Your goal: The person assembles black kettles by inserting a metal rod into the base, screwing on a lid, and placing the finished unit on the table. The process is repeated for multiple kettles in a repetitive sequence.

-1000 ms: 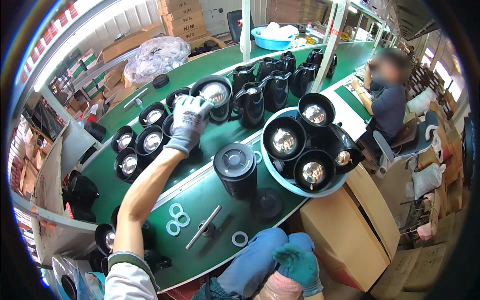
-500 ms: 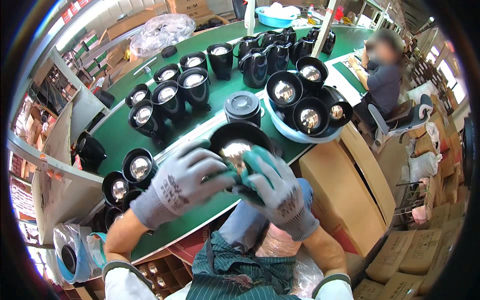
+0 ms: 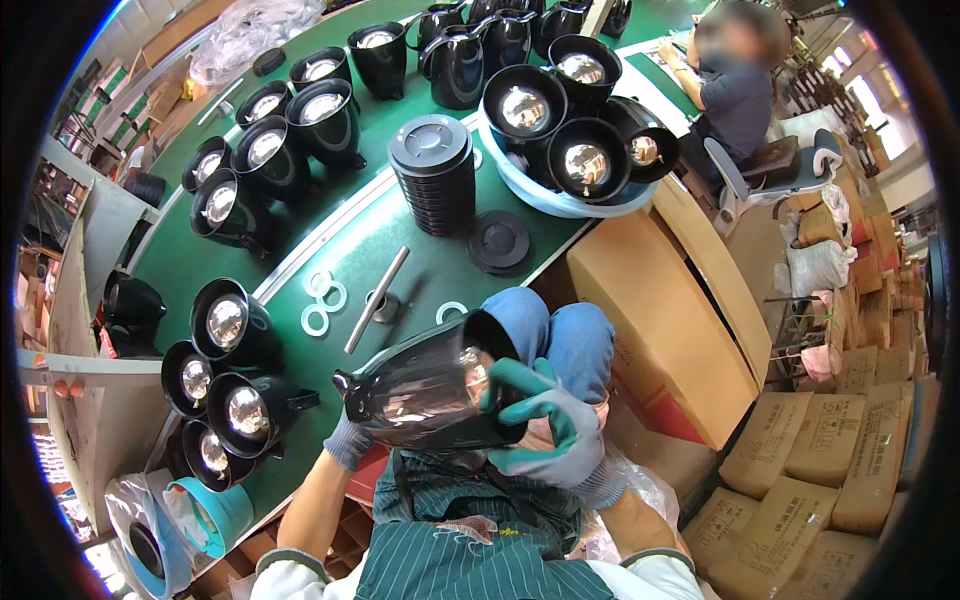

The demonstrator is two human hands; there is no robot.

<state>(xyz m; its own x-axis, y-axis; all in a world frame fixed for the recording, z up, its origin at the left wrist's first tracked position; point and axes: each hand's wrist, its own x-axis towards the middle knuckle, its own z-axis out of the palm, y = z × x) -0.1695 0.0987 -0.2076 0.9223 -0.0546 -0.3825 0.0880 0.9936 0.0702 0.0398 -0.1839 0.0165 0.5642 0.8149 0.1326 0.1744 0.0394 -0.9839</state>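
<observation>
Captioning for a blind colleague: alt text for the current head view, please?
A gloved left hand, mostly hidden, holds a tilted black jug, its open end by the gloved right hand. A green bench bears white rings, a metal bar, stacked black discs and more jugs.

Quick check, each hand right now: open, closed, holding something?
Left hand: holding the black jug, mostly hidden behind it.
Right hand: fingers curved at the jug's open end; whether they grip cannot be told.
</observation>
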